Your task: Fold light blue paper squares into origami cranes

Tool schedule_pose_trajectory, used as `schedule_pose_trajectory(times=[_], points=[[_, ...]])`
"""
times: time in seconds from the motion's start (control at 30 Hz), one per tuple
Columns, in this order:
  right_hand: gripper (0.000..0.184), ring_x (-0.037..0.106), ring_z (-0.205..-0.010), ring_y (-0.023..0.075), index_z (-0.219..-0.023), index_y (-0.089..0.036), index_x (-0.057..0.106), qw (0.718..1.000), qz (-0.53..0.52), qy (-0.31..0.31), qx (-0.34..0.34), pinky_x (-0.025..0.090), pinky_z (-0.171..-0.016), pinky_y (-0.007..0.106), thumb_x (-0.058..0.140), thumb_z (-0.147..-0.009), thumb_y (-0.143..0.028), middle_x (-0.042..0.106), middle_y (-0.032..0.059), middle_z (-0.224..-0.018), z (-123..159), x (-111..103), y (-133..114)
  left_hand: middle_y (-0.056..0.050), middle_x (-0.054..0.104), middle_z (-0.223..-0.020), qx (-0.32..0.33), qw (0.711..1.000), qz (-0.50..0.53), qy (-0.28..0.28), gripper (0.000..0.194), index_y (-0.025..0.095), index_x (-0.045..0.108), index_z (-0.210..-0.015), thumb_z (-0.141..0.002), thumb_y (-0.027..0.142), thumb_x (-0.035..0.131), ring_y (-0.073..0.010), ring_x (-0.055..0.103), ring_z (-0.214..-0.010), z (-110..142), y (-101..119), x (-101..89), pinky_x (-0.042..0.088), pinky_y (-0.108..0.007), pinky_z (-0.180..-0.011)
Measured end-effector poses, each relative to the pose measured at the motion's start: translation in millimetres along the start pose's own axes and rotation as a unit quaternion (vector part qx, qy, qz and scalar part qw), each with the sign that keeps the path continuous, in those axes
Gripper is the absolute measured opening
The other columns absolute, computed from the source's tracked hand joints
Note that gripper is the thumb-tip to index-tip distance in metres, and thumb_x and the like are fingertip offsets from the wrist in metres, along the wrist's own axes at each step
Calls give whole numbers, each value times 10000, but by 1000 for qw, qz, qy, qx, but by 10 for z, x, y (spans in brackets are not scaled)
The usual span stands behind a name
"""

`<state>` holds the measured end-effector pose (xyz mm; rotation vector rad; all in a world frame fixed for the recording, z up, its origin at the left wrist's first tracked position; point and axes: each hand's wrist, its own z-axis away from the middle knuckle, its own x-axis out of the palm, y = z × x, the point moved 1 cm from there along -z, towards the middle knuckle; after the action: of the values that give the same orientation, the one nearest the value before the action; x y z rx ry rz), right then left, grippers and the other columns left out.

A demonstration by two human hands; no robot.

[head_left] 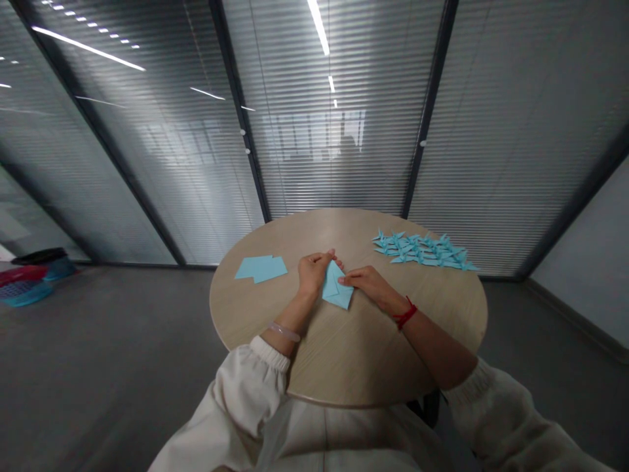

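A partly folded sheet of light-blue origami paper (337, 293) is between my hands, over the middle of the round table. My left hand (313, 270) pinches its upper left edge near the top point. On the right edge, the fingers of my right hand (366, 280) close on the paper, with the fingertips by a folded flap. Creases and a triangular flap show on its face. My left fingers partly cover the top corner.
Flat blue paper sheets (263, 267) lie at the left of the round wooden table (265, 314). Several folded blue paper cranes (422, 249) stand in rows at the back right. Glass panels with blinds (339, 177) rise behind. Baskets (29, 283) sit on the floor at far left.
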<state>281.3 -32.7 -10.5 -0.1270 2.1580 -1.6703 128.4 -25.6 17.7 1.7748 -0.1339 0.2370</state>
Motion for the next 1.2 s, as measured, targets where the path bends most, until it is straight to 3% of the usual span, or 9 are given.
schedule_pose_trajectory(times=[0.3,0.6,0.87,1.2], points=[[360,528,-631,161,-706,-127,747,998,-22,56,5,382,-625,281,704,-683,-484,651,24,-640,6,-20,20,-81,686,-655,-19,994,-68,-83,409,107,718,-671,-562,490,814,-131,571,-529,-48,-55,-30,422,-238,-501],[360,501,-631,145,-701,-119,739,999,-26,31,6,362,-630,274,702,-693,-476,633,18,-642,8,-18,11,-18,579,-513,13,989,-145,-33,361,123,693,-594,-603,474,775,-81,429,-439,-64,-93,-50,285,-213,-433],[407,469,-635,139,-693,-132,685,999,-32,41,-14,349,-607,264,660,-722,-537,576,9,-634,3,-12,11,46,442,-455,17,979,-190,-65,412,133,647,-566,-539,514,801,-52,322,-418,-72,-104,-38,203,-198,-411],[380,487,-633,143,-682,-139,697,998,-13,59,-24,365,-611,268,655,-723,-514,607,14,-654,-71,-38,155,57,382,-435,22,984,-162,-66,436,140,596,-497,-495,515,819,-40,269,-423,-1,-26,19,164,-198,-401]])
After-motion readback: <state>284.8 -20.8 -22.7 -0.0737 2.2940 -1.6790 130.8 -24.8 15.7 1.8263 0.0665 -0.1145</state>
